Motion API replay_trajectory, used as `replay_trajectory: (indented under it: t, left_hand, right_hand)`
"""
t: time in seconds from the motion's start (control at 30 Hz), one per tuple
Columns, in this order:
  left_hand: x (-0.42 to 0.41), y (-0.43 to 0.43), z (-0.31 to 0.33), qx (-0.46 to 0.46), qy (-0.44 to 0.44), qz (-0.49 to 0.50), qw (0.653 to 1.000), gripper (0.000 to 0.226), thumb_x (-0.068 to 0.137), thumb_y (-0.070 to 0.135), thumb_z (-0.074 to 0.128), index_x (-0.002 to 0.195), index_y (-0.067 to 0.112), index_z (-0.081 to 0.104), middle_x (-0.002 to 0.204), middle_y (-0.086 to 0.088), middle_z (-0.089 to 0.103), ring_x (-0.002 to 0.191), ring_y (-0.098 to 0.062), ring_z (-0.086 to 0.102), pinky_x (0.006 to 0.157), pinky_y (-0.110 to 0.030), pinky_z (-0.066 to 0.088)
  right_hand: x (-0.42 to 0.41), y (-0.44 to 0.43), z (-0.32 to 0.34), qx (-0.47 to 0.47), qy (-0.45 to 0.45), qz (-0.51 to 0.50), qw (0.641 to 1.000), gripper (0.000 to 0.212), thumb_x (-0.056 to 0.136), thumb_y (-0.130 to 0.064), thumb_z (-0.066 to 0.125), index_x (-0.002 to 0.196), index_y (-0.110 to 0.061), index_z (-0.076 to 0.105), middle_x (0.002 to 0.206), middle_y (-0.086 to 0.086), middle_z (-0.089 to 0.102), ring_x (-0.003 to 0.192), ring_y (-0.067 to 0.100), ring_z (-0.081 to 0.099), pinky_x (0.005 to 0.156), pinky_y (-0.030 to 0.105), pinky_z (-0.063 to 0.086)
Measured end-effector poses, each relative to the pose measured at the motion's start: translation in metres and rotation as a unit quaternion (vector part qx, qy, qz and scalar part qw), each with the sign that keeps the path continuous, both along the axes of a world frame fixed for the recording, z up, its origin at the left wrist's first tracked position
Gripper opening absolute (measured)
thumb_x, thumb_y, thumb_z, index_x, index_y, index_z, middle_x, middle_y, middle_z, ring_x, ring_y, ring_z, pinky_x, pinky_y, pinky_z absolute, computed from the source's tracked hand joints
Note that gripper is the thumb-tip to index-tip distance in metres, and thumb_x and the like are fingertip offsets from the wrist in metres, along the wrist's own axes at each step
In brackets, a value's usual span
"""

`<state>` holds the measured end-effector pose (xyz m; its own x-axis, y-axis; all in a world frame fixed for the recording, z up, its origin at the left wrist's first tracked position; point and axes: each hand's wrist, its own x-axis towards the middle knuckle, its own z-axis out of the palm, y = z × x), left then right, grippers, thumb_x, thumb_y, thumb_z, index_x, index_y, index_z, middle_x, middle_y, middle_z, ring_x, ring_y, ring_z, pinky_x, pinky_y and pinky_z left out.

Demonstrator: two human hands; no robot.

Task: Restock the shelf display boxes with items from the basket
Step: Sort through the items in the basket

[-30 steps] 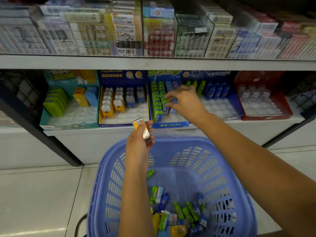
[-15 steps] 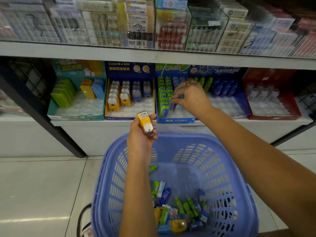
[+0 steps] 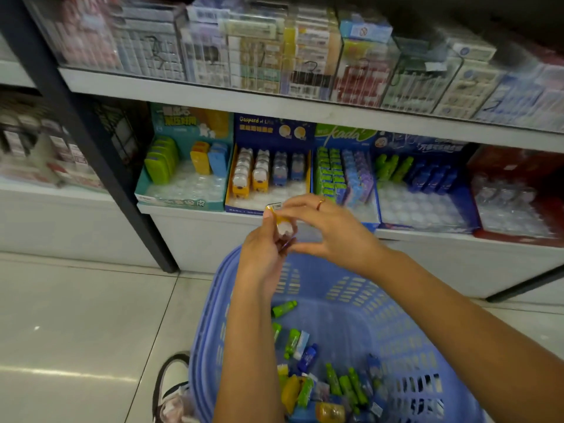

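Progress looks partial, judging by how things lie. Both hands meet just above the lilac-blue slotted plastic basket (image 3: pixel 390 306), sharing one small yellow-and-white animal-shaped item (image 3: pixel 283 223). The left hand (image 3: pixel 262 250) has its grip closed round the item's lower part, with the thumb laid along the yellow side. The right hand (image 3: pixel 334 230), a ring on one finger, brackets the item end to end, forefinger on the labelled top and thumb under the bottom. Its grip appears narrow and on the same item.

The item has not yet reached the shelf. It hangs in front of the dark blue cardboard display box (image 3: pixel 268 131), where matching yellow and blue pieces stand in four short rows with bare clear tray cells in front of them.

What is left seems the larger share. A loose heap of green, blue and yellow pieces (image 3: pixel 335 381) lies in the basket's bottom. The teal display box (image 3: pixel 183 203) on the left and the blue display box of tube-shaped pieces (image 3: pixel 421 146) both show many bare cells at the front. The green-and-blue display box (image 3: pixel 345 135) is partly hidden by the right hand, and the red display box (image 3: pixel 503 160) at far right is too blurred to judge.
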<state>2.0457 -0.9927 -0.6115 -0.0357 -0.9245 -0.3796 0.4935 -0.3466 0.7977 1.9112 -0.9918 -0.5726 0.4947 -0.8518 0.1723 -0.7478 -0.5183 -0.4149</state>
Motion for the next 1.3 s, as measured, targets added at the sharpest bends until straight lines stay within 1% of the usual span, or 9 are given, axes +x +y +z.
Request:
replay_trajectory:
  t: [0.13, 0.2, 0.27, 0.33, 0.4, 0.5, 0.63, 1.17, 1.3]
  left_hand:
    - [0.011, -0.007, 0.005, -0.049, 0.000, -0.016, 0.999, 0.040, 0.102, 0.032, 0.039, 0.091, 0.007, 0.068, 0.085, -0.010, 0.073, 0.087, -0.020, 0.068, 0.075, -0.028, 0.056]
    - [0.016, -0.013, 0.009, -0.064, 0.015, -0.020, 0.998, 0.039, 0.102, 0.032, 0.037, 0.092, 0.010, 0.068, 0.087, -0.007, 0.075, 0.088, -0.016, 0.070, 0.073, -0.024, 0.057]
    - [0.019, -0.017, 0.008, -0.094, -0.071, -0.006, 0.993, 0.040, 0.102, 0.033, 0.036, 0.087, 0.017, 0.069, 0.081, -0.001, 0.075, 0.082, -0.012, 0.071, 0.070, -0.022, 0.056]
    - [0.022, -0.021, 0.003, -0.172, -0.310, -0.001, 0.935, 0.036, 0.101, 0.034, 0.038, 0.088, 0.017, 0.067, 0.083, -0.001, 0.071, 0.079, -0.013, 0.066, 0.070, -0.025, 0.052]
    - [0.025, -0.025, -0.004, -0.239, -0.521, -0.011, 0.819, 0.027, 0.099, 0.031, 0.045, 0.107, 0.014, 0.064, 0.104, -0.007, 0.066, 0.095, -0.019, 0.059, 0.077, -0.030, 0.045]
    - [0.027, -0.031, -0.013, -0.266, -0.617, -0.094, 0.735, 0.036, 0.095, 0.025, 0.053, 0.129, 0.012, 0.054, 0.131, -0.006, 0.050, 0.125, -0.022, 0.039, 0.095, -0.030, 0.036]
    - [0.031, -0.032, -0.023, -0.284, -0.653, -0.136, 0.689, 0.050, 0.093, 0.025, 0.056, 0.139, 0.011, 0.041, 0.141, -0.006, 0.040, 0.133, -0.023, 0.030, 0.108, -0.029, 0.028]
    - [0.030, -0.029, -0.020, -0.277, -0.627, -0.179, 0.705, 0.058, 0.095, 0.025, 0.053, 0.146, 0.008, 0.031, 0.151, -0.007, 0.029, 0.141, -0.021, 0.023, 0.111, -0.028, 0.024]
    - [0.025, -0.012, -0.023, -0.321, -0.554, -0.036, 0.767, 0.029, 0.095, 0.017, 0.051, 0.123, 0.012, 0.058, 0.125, -0.005, 0.056, 0.108, -0.021, 0.055, 0.083, -0.028, 0.043]
  right_hand:
    - [0.018, -0.008, -0.004, -0.123, 0.015, 0.012, 0.992, 0.041, 0.084, -0.015, 0.070, 0.124, -0.010, 0.060, 0.124, 0.007, 0.059, 0.115, 0.024, 0.055, 0.096, 0.038, 0.049]
    - [0.021, -0.016, -0.002, -0.186, 0.017, 0.027, 0.982, 0.033, 0.088, -0.014, 0.065, 0.119, -0.005, 0.062, 0.117, 0.011, 0.062, 0.107, 0.026, 0.059, 0.091, 0.035, 0.050]
    - [0.024, -0.027, 0.001, -0.212, -0.005, 0.015, 0.977, 0.029, 0.090, -0.016, 0.060, 0.117, -0.004, 0.063, 0.109, 0.012, 0.063, 0.096, 0.025, 0.061, 0.083, 0.027, 0.048]
    - [0.028, -0.043, 0.005, -0.189, -0.021, -0.036, 0.981, 0.029, 0.090, -0.019, 0.060, 0.114, -0.003, 0.064, 0.103, 0.013, 0.062, 0.086, 0.024, 0.061, 0.074, 0.021, 0.043]
    - [0.032, -0.062, 0.007, -0.131, -0.036, -0.087, 0.987, 0.030, 0.089, -0.024, 0.062, 0.113, -0.005, 0.064, 0.100, 0.011, 0.063, 0.085, 0.023, 0.060, 0.073, 0.020, 0.041]
    - [0.038, -0.085, 0.001, -0.058, -0.085, -0.123, 0.987, 0.026, 0.085, -0.025, 0.068, 0.104, -0.009, 0.062, 0.093, 0.004, 0.066, 0.082, 0.015, 0.059, 0.075, 0.028, 0.048]
    - [0.041, -0.100, -0.012, -0.022, -0.054, -0.109, 0.992, 0.021, 0.085, -0.023, 0.067, 0.099, -0.008, 0.063, 0.092, 0.008, 0.066, 0.083, 0.019, 0.060, 0.077, 0.038, 0.050]
    - [0.057, -0.106, 0.000, 0.006, 0.017, -0.116, 0.993, 0.025, 0.090, -0.018, 0.060, 0.109, -0.003, 0.066, 0.112, 0.016, 0.058, 0.103, 0.027, 0.056, 0.088, 0.030, 0.041]
    - [0.048, -0.077, -0.001, -0.015, 0.038, -0.090, 0.995, 0.037, 0.096, -0.021, 0.051, 0.132, -0.013, 0.053, 0.130, 0.013, 0.047, 0.105, 0.025, 0.055, 0.092, 0.033, 0.043]
